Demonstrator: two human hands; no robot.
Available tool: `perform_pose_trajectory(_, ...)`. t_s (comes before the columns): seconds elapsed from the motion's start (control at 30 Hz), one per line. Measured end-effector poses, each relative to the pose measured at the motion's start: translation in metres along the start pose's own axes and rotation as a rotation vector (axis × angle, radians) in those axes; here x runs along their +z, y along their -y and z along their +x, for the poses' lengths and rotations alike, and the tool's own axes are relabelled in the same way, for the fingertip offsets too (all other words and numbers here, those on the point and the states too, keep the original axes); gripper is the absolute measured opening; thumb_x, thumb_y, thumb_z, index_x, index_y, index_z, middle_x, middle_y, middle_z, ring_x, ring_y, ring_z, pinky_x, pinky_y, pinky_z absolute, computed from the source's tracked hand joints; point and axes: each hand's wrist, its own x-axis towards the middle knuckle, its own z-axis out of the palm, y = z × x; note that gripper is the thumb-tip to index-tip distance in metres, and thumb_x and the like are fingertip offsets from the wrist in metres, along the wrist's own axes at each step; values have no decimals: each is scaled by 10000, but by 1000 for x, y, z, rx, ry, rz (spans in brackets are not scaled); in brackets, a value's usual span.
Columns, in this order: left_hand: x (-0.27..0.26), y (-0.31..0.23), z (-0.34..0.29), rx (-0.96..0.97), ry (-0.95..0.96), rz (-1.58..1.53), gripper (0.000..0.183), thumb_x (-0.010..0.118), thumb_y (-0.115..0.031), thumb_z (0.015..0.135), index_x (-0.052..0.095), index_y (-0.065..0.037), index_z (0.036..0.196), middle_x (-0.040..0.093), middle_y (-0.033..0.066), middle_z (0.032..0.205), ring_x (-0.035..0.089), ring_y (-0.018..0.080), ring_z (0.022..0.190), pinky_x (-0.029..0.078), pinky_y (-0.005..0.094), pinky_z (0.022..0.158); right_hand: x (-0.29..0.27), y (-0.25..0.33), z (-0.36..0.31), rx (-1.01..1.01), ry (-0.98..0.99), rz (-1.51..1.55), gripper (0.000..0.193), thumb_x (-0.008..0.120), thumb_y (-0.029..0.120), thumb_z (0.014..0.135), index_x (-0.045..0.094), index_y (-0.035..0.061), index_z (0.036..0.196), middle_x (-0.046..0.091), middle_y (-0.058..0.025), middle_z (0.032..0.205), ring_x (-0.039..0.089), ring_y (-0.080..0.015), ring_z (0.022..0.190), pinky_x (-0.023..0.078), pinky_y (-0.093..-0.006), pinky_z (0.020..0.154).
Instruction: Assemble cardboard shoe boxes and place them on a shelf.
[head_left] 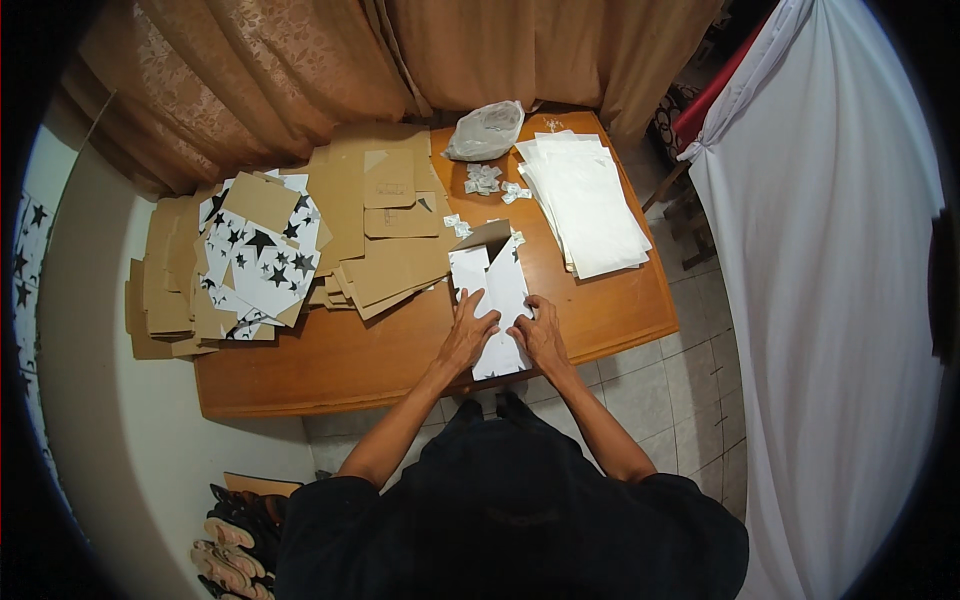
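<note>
1. My left hand [470, 332] is placed on the left side of a white box blank with black stars [505, 296]. The fingers are bent and the thumb points to the middle; I cannot tell whether it is grasping the side or only pressing.
2. My right hand [540, 332] is on the right side of the same blank, also with bent fingers. Here too, I cannot tell if it is a grasp or a press.
3. The blank lies before my body, at the front edge of the wooden table [300, 372]. At its far end, a grey-brown flap [488, 234] stands raised.
4. Just beyond it are small white packets [483, 178], in several little groups, and behind these a whitish plastic bag [487, 131].
5. To the right of the packets there is a stack of white sheets [588, 205], not perfectly aligned.
6. To the left are spread brown cardboard pieces [340, 200], overlapping one another. Farther left, star-printed white pieces [262, 240] are lying on top of the cardboard.
</note>
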Motion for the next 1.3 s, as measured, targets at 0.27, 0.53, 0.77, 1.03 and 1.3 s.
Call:
perform_pose_trajectory(0.27, 3, -1, -2, -15, -59, 37, 369, 722, -169, 904, 600, -156, 1251, 340, 293, 1501, 257, 570, 1422, 332, 610, 1145, 2, -1, 2, -74, -23, -76, 331, 831, 188, 782, 677, 60, 1045, 500, -234, 1293, 480, -419, 1208, 431, -494, 1004)
perform_pose_trajectory(0.53, -15, -5, 12, -90, 45, 318, 777, 794, -379, 829, 442, -253, 1509, 194, 305, 1603, 143, 518, 1494, 205, 697, 1154, -6, -3, 7, 153, 0, 102, 696, 830, 241, 808, 477, -3, 1357, 515, -260, 1249, 545, -445, 1134, 471, -502, 947)
perform_pose_trajectory(0.77, -14, 26, 27, -15, 174, 163, 907, 794, -509, 787, 399, -219, 1550, 124, 286, 1644, 100, 477, 1525, 140, 693, 1179, -21, 7, 99, -58, -103, -30, 574, 750, 208, 881, 495, 12, 1357, 527, -244, 1259, 508, -434, 1198, 436, -482, 1019)
perform_pose_trajectory(1.03, -33, 15, 47, -27, 253, 360, 948, 835, -613, 663, 524, -197, 1457, 242, 284, 1600, 178, 492, 1502, 210, 661, 1177, -10, 11, 186, -409, 19, -315, 474, 584, 36, 886, 590, 165, 1342, 614, -112, 1221, 561, -315, 1171, 367, -577, 1055)
perform_pose_trajectory(1.3, -28, 19, 47, -51, 234, 260, 911, 879, -541, 642, 555, -180, 1413, 286, 284, 1574, 234, 516, 1472, 406, 564, 1123, -2, -19, 154, -439, 153, -97, 299, 594, 27, 871, 752, 153, 1090, 707, -40, 1072, 625, -230, 1085, 381, -479, 1064)
